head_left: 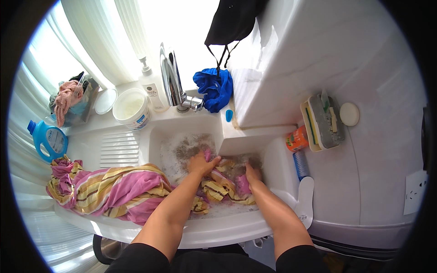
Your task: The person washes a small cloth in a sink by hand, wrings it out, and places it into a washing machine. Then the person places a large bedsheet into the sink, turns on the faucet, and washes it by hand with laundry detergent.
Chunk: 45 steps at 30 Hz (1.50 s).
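Note:
A pink and yellow striped cloth (109, 189) lies over the washboard side of a white sink (214, 230) and trails into the soapy, greyish water of the basin. My left hand (202, 162) grips a bunch of the wet cloth at the middle of the basin. My right hand (252, 174) presses down on the cloth's wet end (225, 184) a little to the right, partly under the suds. Both forearms reach in from the lower edge.
A chrome tap (173, 79) stands behind the basin, beside a pump bottle (152, 86), a white tub (132, 109), a blue cloth (214, 88) and a blue detergent bottle (48, 139). On the right lie a soap tray (321, 120), an orange container (297, 139) and a brush (304, 191).

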{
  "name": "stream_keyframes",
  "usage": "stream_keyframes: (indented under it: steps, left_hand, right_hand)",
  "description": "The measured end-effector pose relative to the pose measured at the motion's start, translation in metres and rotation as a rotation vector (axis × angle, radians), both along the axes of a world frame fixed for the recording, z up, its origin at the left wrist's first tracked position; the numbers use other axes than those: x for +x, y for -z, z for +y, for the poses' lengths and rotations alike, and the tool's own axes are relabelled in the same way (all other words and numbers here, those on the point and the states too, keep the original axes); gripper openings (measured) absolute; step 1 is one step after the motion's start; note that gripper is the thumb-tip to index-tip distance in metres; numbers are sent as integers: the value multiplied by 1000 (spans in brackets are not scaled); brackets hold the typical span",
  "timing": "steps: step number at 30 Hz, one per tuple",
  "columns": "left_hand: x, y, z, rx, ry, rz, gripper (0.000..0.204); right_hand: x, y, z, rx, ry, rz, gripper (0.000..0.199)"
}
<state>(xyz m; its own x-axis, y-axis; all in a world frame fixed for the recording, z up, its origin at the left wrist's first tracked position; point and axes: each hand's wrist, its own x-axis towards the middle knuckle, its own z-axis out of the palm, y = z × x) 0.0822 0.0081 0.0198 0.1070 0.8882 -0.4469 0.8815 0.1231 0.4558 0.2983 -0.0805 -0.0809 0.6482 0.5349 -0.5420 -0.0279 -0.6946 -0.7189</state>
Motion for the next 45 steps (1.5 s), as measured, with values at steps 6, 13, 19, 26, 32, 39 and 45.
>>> stream_keyframes:
  steps: [6,13,19,26,32,39,45]
  left_hand:
    - [-43,-25,-23,-281,-44,-641,75]
    - [-88,-71,-125,486,355,-281,45]
    - [-54,-13,-110,603,325,-171,30]
    - [-19,29,-47,265,132,14,31]
    - [-7,11,18,-208,100,-27,45]
    - [-20,29,4,272,-98,-195,70]
    - [-20,5,0,-134,59,-227,83]
  right_hand:
    - [-60,-130,-17,117,-535,282,85]
    - [-97,-174,-88,291,-1493,-557,94]
    - [-111,-111,-72,188,-1440,-721,82]
    - [-83,-45,4,-161,-1413,-327,66]
    - [-73,-49,44,142,-977,259,50]
    - [-14,-72,-2,161,-649,-756,51]
    - [-28,-26,9,73,30,867,63]
